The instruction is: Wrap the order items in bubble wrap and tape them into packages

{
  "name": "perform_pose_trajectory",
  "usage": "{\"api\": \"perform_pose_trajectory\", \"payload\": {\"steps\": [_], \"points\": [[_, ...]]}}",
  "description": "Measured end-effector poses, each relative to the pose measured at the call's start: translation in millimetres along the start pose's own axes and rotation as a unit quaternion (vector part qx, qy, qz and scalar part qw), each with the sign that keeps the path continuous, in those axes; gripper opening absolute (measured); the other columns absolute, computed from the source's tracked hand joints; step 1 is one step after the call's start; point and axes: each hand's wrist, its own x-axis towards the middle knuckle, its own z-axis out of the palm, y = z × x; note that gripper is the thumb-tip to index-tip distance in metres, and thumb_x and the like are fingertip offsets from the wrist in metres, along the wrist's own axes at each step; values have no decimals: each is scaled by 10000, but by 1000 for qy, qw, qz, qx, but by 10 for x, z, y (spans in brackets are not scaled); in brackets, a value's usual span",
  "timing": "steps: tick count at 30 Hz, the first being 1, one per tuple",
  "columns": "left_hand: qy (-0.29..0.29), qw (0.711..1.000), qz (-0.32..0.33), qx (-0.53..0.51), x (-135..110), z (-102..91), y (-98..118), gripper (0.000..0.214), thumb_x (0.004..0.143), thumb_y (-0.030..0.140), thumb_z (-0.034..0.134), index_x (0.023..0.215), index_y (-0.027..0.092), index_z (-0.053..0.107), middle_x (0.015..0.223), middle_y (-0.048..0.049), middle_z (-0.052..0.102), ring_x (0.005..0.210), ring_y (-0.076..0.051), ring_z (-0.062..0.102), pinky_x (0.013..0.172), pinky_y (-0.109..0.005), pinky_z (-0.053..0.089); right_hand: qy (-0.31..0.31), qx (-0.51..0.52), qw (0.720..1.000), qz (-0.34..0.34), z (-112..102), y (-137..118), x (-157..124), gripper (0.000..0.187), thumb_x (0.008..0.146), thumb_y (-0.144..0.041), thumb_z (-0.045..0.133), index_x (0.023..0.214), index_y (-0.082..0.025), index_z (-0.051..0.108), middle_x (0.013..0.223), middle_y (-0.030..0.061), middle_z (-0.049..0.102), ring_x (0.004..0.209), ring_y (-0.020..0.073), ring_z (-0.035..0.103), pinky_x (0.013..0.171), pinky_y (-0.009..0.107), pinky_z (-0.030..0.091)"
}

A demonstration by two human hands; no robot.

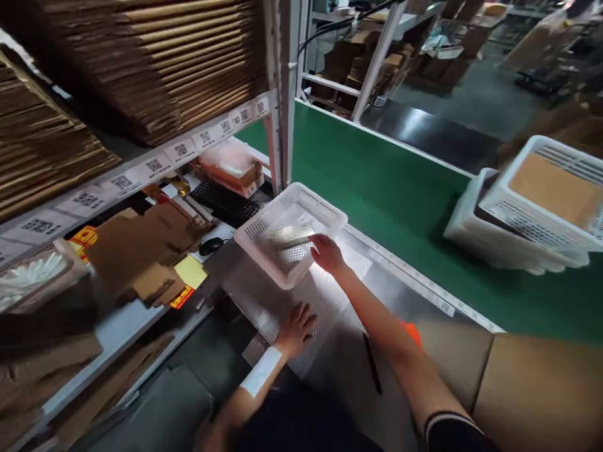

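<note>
In the head view, a white perforated plastic basket (286, 276) stands on the metal worktop. Inside it lies a flat, shiny silvery package (292, 235), tilted a little; its exact kind is unclear. My right hand (327, 253) reaches over the basket's near right side, thumb and fingers closed on the package's right end. My left hand (296, 328) lies palm down with fingers spread on a sheet of clear bubble wrap (325, 314), which also runs beneath the basket. A white band or patch (262, 371) covers part of my left forearm.
Beyond the worktop runs a green conveyor belt (377, 182), with stacked white baskets (518, 232) at right. Shelves of flat cardboard (198, 56) rise at left above a keyboard (223, 202) and mouse (211, 246). A dark thin tool (372, 364) and cardboard box (537, 383) are near my right arm.
</note>
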Motion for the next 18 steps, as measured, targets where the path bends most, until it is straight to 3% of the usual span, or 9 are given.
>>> {"api": "perform_pose_trajectory", "payload": {"steps": [2, 4, 6, 9, 11, 13, 16, 18], "points": [[8, 1000, -7, -4, -192, 54, 56, 704, 980, 612, 547, 1613, 327, 429, 1726, -89, 329, 1594, -360, 293, 1298, -641, 202, -63, -54, 996, -43, 40, -140, 608, 553, 936, -163, 518, 1487, -116, 523, 1550, 194, 533, 1431, 333, 473, 1183, 512, 390], [3, 1000, -18, -16, -347, 87, 122, 706, 970, 625, 550, 1603, 331, 447, 1722, -92, 335, 1588, -368, 302, 1295, -656, 188, -91, -75, 992, -47, 135, -252, 993, 589, 893, -109, 547, 1480, -75, 506, 1543, 239, 524, 1439, 360, 446, 1192, 562, 336], [-7, 999, -24, -31, -450, 98, 170, 701, 968, 618, 552, 1599, 329, 455, 1722, -97, 335, 1589, -378, 296, 1292, -672, 176, -108, -85, 990, -36, 220, -310, 1183, 529, 863, -65, 551, 1392, -63, 569, 1415, 264, 613, 1352, 377, 511, 1175, 613, 310], [-16, 999, -21, -44, -535, 75, 187, 688, 979, 602, 540, 1599, 316, 458, 1724, -103, 329, 1594, -372, 286, 1296, -666, 166, -127, -97, 987, -27, 196, -298, 1193, 451, 813, -37, 584, 1258, -73, 641, 1269, 255, 668, 1226, 378, 567, 1147, 614, 309], [-17, 998, -14, -51, -570, 49, 168, 676, 979, 592, 553, 1590, 314, 471, 1715, -106, 349, 1586, -365, 303, 1299, -653, 158, -114, -110, 987, -34, 36, -231, 1025, 490, 786, -41, 604, 1274, -69, 626, 1294, 253, 639, 1237, 390, 534, 1164, 615, 265], [-19, 998, -7, -59, -600, 24, 145, 662, 977, 573, 574, 1580, 315, 486, 1702, -106, 378, 1577, -362, 320, 1299, -646, 152, -52, -123, 990, -38, -221, -123, 692, 527, 796, -77, 605, 1323, -69, 588, 1310, 245, 616, 1253, 406, 503, 1177, 631, 223], [-36, 996, -16, -79, -618, -63, 166, 638, 964, 526, 622, 1552, 296, 527, 1678, -121, 418, 1559, -374, 341, 1282, -654, 188, 91, -118, 989, 15, -647, 99, -77, 506, 863, -230, 618, 1350, -111, 547, 1293, 212, 618, 1244, 410, 511, 1139, 611, 304], [-39, 993, -42, -105, -594, -231, 253, 628, 924, 502, 690, 1505, 288, 583, 1638, -145, 470, 1523, -400, 385, 1256, -681, 222, 128, -108, 982, 86, -841, 263, -647, 521, 861, -347, 653, 1330, -150, 539, 1236, 185, 640, 1189, 391, 553, 1068, 560, 402]]}}
